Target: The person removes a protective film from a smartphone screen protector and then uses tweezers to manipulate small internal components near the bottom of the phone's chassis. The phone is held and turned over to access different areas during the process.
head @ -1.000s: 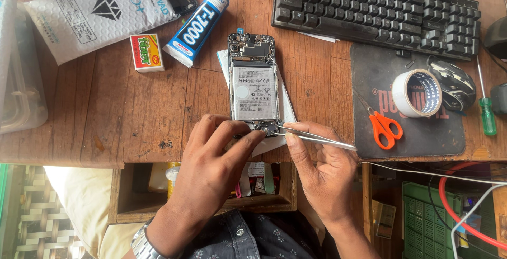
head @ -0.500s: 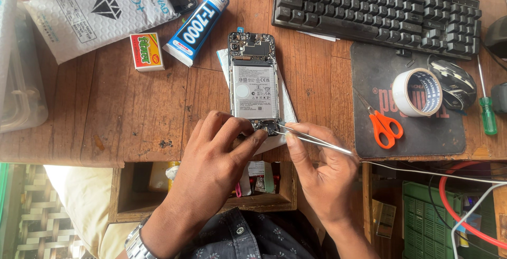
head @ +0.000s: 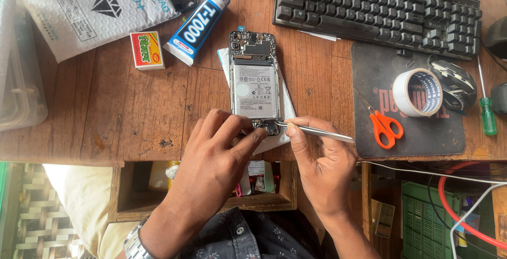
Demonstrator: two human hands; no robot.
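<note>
An opened phone (head: 254, 82), its back cover off, lies on the wooden worktop (head: 105, 106). The left hand (head: 219, 153) presses fingertips on its lower edge, its grip closed on nothing. Just right of it, the right hand (head: 322, 156) pinches metal tweezers (head: 314, 130), tips at the phone's bottom corner. Orange scissors (head: 384, 127) lie further right.

Small electronics repair workshop: a worn wooden desk (head: 121, 106) carries an opened smartphone with exposed battery (head: 254, 82) at centre, a blue-labelled glue tube (head: 198, 24) at upper centre, and orange-handled scissors (head: 384, 127), a tape roll (head: 417, 92) and a green-handled screwdriver (head: 487, 106) at right.
</note>
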